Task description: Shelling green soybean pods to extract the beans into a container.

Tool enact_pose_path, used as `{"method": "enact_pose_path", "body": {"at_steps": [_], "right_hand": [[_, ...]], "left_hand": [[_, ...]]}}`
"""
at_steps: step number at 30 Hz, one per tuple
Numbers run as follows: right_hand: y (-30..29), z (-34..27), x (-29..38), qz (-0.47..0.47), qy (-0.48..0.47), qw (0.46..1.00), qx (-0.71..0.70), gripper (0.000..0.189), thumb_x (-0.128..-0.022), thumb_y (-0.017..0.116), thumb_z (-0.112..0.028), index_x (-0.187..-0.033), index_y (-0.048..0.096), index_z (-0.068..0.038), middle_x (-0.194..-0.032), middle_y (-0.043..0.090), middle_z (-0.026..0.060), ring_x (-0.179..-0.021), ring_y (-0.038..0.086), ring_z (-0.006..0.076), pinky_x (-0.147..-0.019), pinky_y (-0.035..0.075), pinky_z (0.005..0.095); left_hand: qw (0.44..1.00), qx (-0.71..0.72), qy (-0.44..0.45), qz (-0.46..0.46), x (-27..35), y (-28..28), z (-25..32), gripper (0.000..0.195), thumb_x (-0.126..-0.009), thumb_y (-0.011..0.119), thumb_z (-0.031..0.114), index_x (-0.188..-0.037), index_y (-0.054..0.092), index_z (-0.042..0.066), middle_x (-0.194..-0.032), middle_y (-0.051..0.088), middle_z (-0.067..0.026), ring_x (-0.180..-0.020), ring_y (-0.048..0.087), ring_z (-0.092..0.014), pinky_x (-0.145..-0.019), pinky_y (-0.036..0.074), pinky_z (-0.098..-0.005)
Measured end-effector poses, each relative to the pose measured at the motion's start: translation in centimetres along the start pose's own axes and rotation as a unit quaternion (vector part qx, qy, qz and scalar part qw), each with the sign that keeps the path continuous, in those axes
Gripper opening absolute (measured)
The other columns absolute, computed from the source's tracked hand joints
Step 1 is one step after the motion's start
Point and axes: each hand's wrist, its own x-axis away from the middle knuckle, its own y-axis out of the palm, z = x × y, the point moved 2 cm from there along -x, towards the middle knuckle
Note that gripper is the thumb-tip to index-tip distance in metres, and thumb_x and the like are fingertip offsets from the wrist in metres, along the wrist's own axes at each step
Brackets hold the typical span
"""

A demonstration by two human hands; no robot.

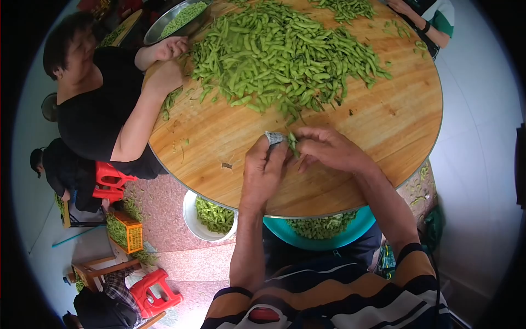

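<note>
A green soybean pod (292, 143) is pinched between my two hands, just above the round wooden table (328, 177). My left hand (265, 168) is on the pod's left side, its thumb wrapped in a pale covering that bears printing. From the right, my right hand (331, 149) grips the same pod with thumb and fingers, partly hiding it. Beyond my hands lies a large heap of soybean pods (279, 57), with a few stems and loose pods at its near edge.
Below the table's near edge are a turquoise basin (370, 224) of beans and a white bucket (190, 218) of pods. A co-worker in black (111, 103) sits at the left, near a metal bowl (154, 35). Another person's arm (415, 20) reaches in at top right. Red stools (154, 294) stand lower left.
</note>
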Motion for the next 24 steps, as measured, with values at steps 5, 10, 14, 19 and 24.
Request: {"method": "enact_pose_path", "body": {"at_steps": [5,10,14,19,24], "right_hand": [[0.1,0.0,0.2,-0.022,-0.031,0.998,0.045,0.039,-0.100,0.052,-0.014,-0.135,0.054,0.004,-0.104,0.070,0.0117,-0.092,0.073,0.0221,-0.074,0.062,0.0324],[0.2,0.3,-0.1,0.011,0.003,1.000,-0.006,0.039,-0.099,0.055,-0.012,-0.134,0.053,0.004,-0.103,0.070,0.0113,-0.090,0.073,0.0210,-0.074,0.062,0.0324],[0.3,0.5,-0.3,0.025,0.016,0.999,0.013,0.040,-0.097,0.057,-0.010,-0.134,0.052,0.002,-0.105,0.069,0.0100,-0.089,0.072,0.0198,-0.075,0.061,0.0324],[0.2,1.0,-0.6,0.042,0.013,0.999,0.009,0.032,-0.097,0.057,-0.009,-0.127,0.055,0.000,-0.104,0.068,0.0088,-0.087,0.072,0.0196,-0.075,0.060,0.0323],[0.6,1.0,-0.6,0.057,0.010,0.998,-0.008,0.028,-0.098,0.053,-0.010,-0.124,0.055,-0.001,-0.101,0.067,0.0081,-0.086,0.071,0.0193,-0.075,0.060,0.0323]], "left_hand": [[1.000,0.015,-0.002,-0.005,0.1,0.2,0.1,0.007,-0.101,0.055,0.003,-0.097,0.059,-0.001,-0.083,0.061,-0.0012,-0.075,0.056,-0.007,-0.070,0.053,-0.0247],[1.000,0.015,0.006,0.004,0.2,0.3,-0.1,0.007,-0.101,0.056,0.003,-0.095,0.059,0.000,-0.081,0.061,-0.0004,-0.075,0.055,-0.007,-0.066,0.050,-0.0241],[0.998,-0.055,0.035,0.012,0.1,-0.2,-0.9,0.008,-0.100,0.057,0.004,-0.094,0.060,0.000,-0.080,0.061,-0.0008,-0.073,0.055,-0.007,-0.065,0.048,-0.0247],[0.985,-0.158,0.067,0.024,0.2,0.1,-0.6,0.009,-0.098,0.059,0.005,-0.090,0.058,0.000,-0.078,0.061,-0.0018,-0.071,0.054,-0.008,-0.063,0.047,-0.0257],[0.989,-0.132,0.072,0.013,0.2,0.4,-0.6,0.008,-0.099,0.059,0.005,-0.093,0.061,0.001,-0.080,0.061,0.0002,-0.073,0.053,-0.007,-0.065,0.045,-0.0242]]}}
